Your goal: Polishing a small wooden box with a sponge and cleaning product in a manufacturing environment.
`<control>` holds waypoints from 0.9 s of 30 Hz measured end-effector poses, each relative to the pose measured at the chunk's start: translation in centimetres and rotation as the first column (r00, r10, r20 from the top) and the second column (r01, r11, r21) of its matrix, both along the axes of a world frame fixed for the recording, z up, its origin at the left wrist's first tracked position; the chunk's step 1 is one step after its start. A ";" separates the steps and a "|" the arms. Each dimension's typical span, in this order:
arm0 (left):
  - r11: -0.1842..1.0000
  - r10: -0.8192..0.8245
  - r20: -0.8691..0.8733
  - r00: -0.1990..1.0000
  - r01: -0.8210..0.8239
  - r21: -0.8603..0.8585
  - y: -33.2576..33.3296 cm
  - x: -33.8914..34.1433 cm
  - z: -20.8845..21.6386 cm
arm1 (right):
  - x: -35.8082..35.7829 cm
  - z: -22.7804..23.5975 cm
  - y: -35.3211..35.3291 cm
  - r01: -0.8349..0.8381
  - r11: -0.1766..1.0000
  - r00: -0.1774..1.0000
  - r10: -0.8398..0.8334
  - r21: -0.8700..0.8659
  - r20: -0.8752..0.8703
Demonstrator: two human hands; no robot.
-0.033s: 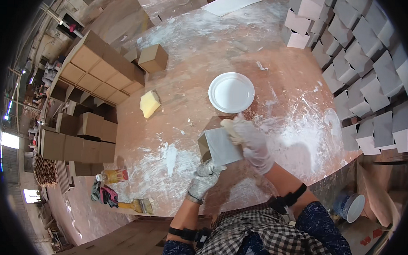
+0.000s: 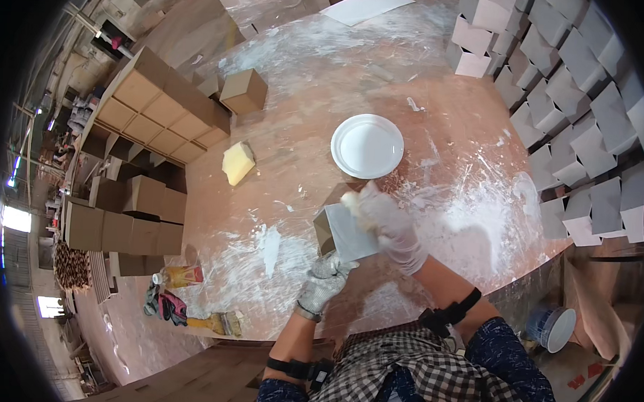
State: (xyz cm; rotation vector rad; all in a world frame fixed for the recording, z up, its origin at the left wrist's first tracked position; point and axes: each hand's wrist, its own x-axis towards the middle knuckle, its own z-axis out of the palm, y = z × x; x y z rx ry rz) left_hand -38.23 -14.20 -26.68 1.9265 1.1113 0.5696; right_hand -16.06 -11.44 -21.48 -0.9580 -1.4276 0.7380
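Note:
A small open cardboard box is tilted over the table in front of me, a pale grey-white coating on its upturned face and brown board showing at its left. My left hand, in a grey-white knit glove, grips its near lower edge. In a thin whitish glove, my right hand is closed around a pale yellow sponge pressed against the far right part of the coated face. Just beyond the box stands a round white dish.
Brown boxes are stacked at the left, grey-white ones at the right. A yellow sponge block, a bottle and a brush lie on the smeared table. A bucket stands lower right.
My right hand has slid slightly left over the coated face with the sponge. My left hand and the box stay nearly in place.

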 end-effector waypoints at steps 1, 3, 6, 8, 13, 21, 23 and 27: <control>1.000 -0.002 -0.017 1.000 0.002 0.007 0.0 0.0 0.0 | -0.9 -0.3 0.0 -0.167 0.960 0.940 0.087 -0.223 -0.330; 0.998 0.014 -0.038 0.999 -0.012 0.057 0.0 0.1 -0.2 | -1.5 -1.1 -1.6 -0.062 0.971 0.670 -0.131 0.230 0.731; 0.987 0.037 -0.054 0.998 -0.028 0.160 0.1 0.0 -0.6 | -1.2 -2.3 -4.5 -0.264 0.817 0.354 -0.412 0.513 0.839; 0.980 -0.009 -0.064 0.998 0.022 0.197 0.2 -0.2 -0.7 | -0.6 -2.9 -4.1 -0.295 0.902 0.646 -0.054 0.314 0.762; 0.996 -0.043 -0.117 0.992 0.034 -0.078 0.4 -0.5 0.6 | 0.0 -3.6 4.0 -0.447 0.856 0.642 0.105 0.260 0.759; 0.985 0.041 -0.106 0.994 -0.022 0.173 -0.1 0.6 0.8 | -0.8 -4.1 -3.1 -0.221 0.902 0.741 -0.093 0.372 0.665; 0.985 0.049 -0.080 0.996 -0.035 0.171 0.0 0.5 0.5 | -0.6 -4.3 -3.3 -0.259 0.902 0.853 0.047 0.345 0.519; 0.999 -0.031 -0.130 0.991 0.036 0.034 0.3 0.4 0.4 | -0.2 -3.6 2.5 -0.321 0.903 0.895 0.191 0.285 0.403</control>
